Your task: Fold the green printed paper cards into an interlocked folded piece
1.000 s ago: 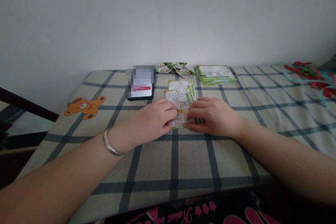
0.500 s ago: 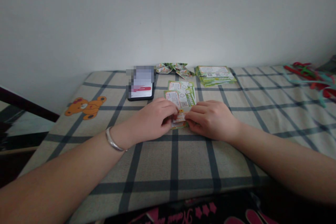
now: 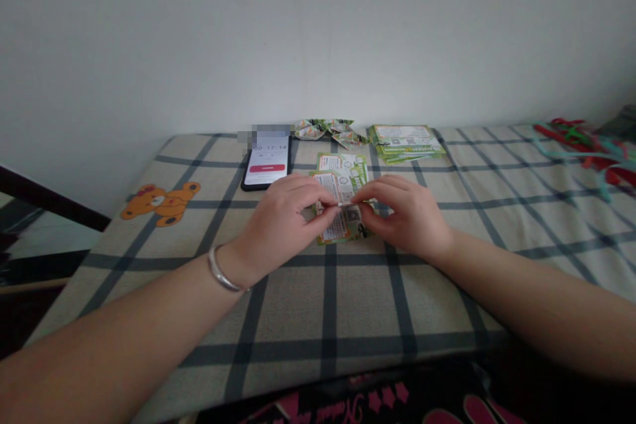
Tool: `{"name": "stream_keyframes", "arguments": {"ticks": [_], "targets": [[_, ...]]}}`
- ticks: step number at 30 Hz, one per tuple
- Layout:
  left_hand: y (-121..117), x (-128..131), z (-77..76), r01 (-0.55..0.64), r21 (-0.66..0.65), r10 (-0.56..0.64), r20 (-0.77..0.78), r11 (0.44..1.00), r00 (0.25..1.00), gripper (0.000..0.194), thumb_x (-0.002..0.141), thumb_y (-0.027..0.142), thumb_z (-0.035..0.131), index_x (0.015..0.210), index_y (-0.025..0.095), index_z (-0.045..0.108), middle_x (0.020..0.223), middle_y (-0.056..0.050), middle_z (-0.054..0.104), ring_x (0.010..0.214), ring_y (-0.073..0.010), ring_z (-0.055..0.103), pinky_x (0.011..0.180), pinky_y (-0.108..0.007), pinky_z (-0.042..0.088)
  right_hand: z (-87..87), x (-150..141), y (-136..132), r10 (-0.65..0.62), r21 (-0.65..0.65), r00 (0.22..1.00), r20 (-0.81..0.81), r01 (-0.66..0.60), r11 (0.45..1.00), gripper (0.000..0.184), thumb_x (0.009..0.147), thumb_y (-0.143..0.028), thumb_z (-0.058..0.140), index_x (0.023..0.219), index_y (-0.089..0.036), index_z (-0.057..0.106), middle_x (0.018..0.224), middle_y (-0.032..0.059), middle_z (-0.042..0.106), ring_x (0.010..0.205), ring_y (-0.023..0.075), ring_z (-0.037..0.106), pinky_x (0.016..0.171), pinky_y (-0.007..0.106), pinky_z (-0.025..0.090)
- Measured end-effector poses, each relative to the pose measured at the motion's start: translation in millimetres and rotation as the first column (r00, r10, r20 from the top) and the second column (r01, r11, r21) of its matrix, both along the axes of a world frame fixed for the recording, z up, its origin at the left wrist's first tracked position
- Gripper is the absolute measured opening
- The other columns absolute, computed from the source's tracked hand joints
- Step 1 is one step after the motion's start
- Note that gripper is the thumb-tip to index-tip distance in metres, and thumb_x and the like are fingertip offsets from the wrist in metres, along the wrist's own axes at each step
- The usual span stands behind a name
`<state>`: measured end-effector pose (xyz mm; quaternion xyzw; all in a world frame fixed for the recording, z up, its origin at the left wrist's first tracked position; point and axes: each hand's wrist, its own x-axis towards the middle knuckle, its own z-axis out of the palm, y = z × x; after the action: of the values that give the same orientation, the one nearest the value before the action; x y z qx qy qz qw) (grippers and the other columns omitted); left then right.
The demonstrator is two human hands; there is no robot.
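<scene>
My left hand (image 3: pixel 302 209), with a silver bangle at the wrist, pinches the left end of a small folded strip of printed paper (image 3: pixel 344 204). My right hand (image 3: pixel 405 212) pinches the strip's other end between thumb and fingers. The strip is raised a little and seen nearly edge-on. Beneath and behind it lie printed green and white paper cards (image 3: pixel 335 164), overlapping on the checked cloth. One more card (image 3: pixel 338 228) shows below the fingertips. My fingers cover part of these cards.
A phone (image 3: pixel 265 169) with a timer on its screen lies behind my left hand. Folded paper pieces (image 3: pixel 325 129) rest by the wall, beside a stack of cards (image 3: pixel 410 142). Red, green and pale blue strips (image 3: pixel 586 152) lie far right. A bear picture (image 3: pixel 161 204) is at left.
Both hands have lifted slightly, and the paper between them has tilted from lying fairly flat to edge-on. The card beneath now shows more. The phone's screen is clearer.
</scene>
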<state>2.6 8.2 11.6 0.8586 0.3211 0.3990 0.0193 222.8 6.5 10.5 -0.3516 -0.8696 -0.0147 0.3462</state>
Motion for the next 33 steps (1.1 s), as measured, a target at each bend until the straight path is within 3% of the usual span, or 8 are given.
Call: {"name": "stream_keyframes", "arguments": {"ticks": [5, 15, 33], "targets": [[-4.1, 6.7, -2.0, 0.018, -0.036, -0.015, 0.097, 0.999, 0.995, 0.007, 0.084, 0.018, 0.067, 0.078, 0.017, 0.064, 0.078, 0.0, 0.068, 0.077, -0.0145, 0.063, 0.073, -0.028, 0.049, 0.4, -4.8, -2.1, 0.099, -0.041, 0.982, -0.16, -0.106, 0.993, 0.005, 0.087, -0.022, 0.063, 0.088, -0.019, 0.067, 0.083, 0.0037, 0.072, 0.08, 0.0165, 0.065, 0.072, 0.03, 0.049], [-7.4, 5.9, 0.8, 0.041, 0.068, -0.043, 0.027, 0.997, 0.999, 0.006, 0.086, 0.018, 0.065, 0.08, 0.017, 0.066, 0.08, -0.003, 0.071, 0.081, -0.0177, 0.063, 0.078, -0.035, 0.05, 4.1, -12.0, -9.1, 0.149, -0.062, 0.947, -0.284, -0.173, 0.983, 0.007, 0.082, -0.012, 0.062, 0.08, -0.019, 0.063, 0.077, 0.002, 0.069, 0.075, 0.0137, 0.064, 0.071, 0.028, 0.051], [-9.9, 9.3, 3.2, 0.087, 0.116, -0.086, -0.02, 0.989, 0.996, 0.012, 0.087, 0.015, 0.062, 0.075, 0.018, 0.063, 0.077, -0.002, 0.068, 0.079, -0.0167, 0.06, 0.077, -0.034, 0.049, 3.7, -12.8, -6.7, 0.231, -0.089, 0.917, -0.325, -0.273, 0.958, 0.01, 0.08, -0.011, 0.059, 0.077, -0.02, 0.059, 0.074, 0.0009, 0.065, 0.072, 0.0129, 0.061, 0.068, 0.029, 0.05]]}}
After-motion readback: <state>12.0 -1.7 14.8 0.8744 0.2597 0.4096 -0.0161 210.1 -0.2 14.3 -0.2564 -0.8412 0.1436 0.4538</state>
